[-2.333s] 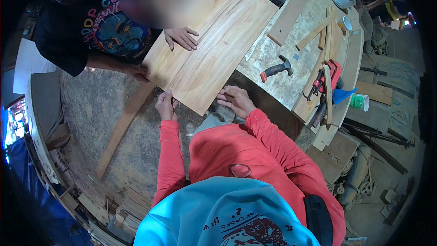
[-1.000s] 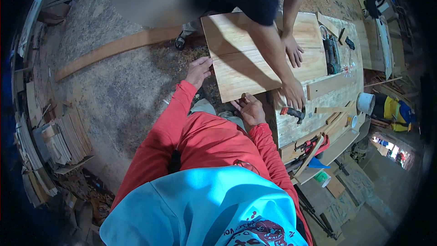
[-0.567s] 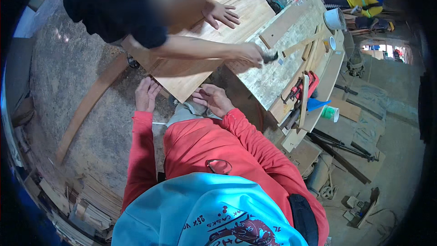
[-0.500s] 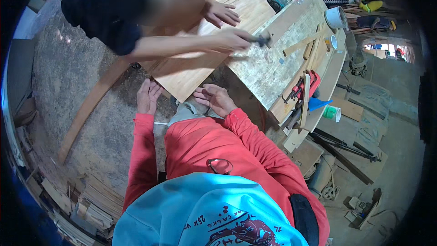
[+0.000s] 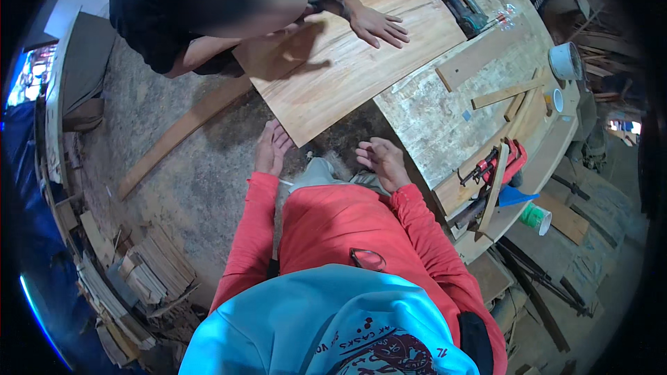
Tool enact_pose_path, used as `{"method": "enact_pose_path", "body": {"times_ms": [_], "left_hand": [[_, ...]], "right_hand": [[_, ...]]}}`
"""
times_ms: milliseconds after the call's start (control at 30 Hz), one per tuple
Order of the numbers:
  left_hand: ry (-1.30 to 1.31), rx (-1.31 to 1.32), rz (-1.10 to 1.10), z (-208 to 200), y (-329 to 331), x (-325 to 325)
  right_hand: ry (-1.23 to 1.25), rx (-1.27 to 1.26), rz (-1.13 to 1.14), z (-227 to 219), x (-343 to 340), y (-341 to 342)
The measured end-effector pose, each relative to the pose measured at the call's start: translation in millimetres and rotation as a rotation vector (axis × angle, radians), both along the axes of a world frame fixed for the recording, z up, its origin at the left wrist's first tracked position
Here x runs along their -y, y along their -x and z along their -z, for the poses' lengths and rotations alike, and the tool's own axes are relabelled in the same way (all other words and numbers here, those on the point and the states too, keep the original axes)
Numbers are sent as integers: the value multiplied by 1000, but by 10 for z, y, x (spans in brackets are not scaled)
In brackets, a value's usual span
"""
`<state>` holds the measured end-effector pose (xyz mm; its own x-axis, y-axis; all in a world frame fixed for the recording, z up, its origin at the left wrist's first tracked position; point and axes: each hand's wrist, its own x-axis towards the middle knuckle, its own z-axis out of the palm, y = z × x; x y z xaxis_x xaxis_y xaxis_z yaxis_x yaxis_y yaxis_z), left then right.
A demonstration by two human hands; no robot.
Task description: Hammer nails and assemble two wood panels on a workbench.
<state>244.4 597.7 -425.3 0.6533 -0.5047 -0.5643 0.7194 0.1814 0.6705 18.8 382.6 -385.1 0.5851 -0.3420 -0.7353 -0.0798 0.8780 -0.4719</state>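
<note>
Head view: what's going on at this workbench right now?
Two people are at a wooden panel lying on a workbench. The wearer, in red sleeves, has the left hand open at the panel's near corner and the right hand open just below its near edge, holding nothing. A co-worker in black presses a hand flat on the panel. A power tool, wood strips and a red clamp lie on the bench.

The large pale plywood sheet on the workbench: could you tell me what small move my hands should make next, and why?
Probably bring both hands back onto the large pale plywood sheet. Your left hand sits open at its overhanging near corner, your right hand is open and off it, while a co-worker's hand presses the far side.
</note>
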Motion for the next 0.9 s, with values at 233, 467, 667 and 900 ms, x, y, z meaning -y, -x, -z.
{"method": "enact_pose_path", "body": {"times_ms": [233,467,667,900], "left_hand": [[-115,55,-60,-136,47,72],[-88,6,-98,-156,18,110],[-100,-20,-105,-128,-28,66],[-155,6,-39,-112,-99,37]], "right_hand": [[457,-1,-144,-158,216,37],[864,65,-212,-7,239,-362],[1146,-62,-210,-57,296,-377],[885,-59,-209,87,329,-243]]}}
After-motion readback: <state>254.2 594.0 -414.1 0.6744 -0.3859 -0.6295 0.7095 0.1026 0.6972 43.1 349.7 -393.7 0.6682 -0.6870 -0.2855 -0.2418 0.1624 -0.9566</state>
